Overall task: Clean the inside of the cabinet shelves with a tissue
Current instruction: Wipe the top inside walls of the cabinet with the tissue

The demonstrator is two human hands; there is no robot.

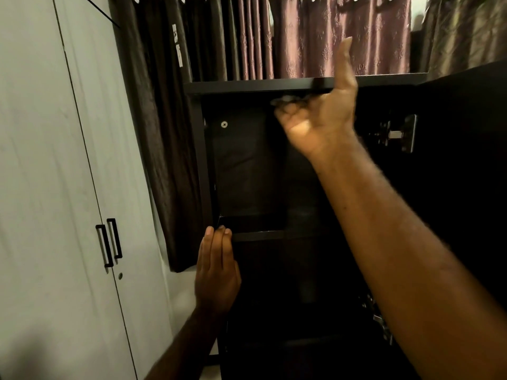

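- A pale wad, perhaps the tissue, is pinched by the right hand under the cabinet top, 12 o'clock.
- The left hand, fingers pressed together, is laid against the shelf edge, 7 o'clock.

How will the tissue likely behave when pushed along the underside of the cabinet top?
The tissue looks crumpled in the right hand, so it is probably soft and floppy, needing finger pressure. So small a wad is likely very light. Rubbed on the edge of the top panel, it may tear.

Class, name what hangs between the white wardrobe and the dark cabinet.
A dark brown curtain hangs there, between the white wardrobe and the dark cabinet; the head view shows it.
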